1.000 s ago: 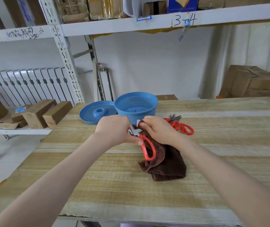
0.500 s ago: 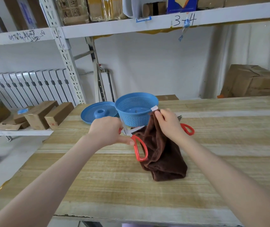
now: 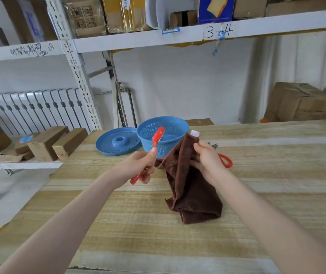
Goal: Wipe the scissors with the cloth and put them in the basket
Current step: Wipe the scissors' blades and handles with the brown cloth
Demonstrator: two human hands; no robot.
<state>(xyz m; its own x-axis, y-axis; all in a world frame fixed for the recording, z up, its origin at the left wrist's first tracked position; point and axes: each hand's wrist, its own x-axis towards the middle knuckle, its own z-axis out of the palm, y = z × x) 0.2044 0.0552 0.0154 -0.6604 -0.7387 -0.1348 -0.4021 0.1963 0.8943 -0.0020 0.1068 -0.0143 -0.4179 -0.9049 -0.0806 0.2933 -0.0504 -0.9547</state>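
While the left hand [image 3: 140, 165] grips the scissors [image 3: 158, 136], their long axis tilted up toward the basket [image 3: 178, 123] just beyond, the right hand's [image 3: 207, 161] fingers [image 3: 195, 163] pinch the cloth [image 3: 189, 194] beside that basket.

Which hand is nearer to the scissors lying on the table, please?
Right: the right hand, holding the cloth, partly hides those scissors; the left hand is across the cloth, gripping the other pair.

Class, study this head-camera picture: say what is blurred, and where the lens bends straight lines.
Head view: the scissors in the left hand are smeared by motion; the cloth and basket look sharp; the shelf edge bows, as wide-angle lenses do.
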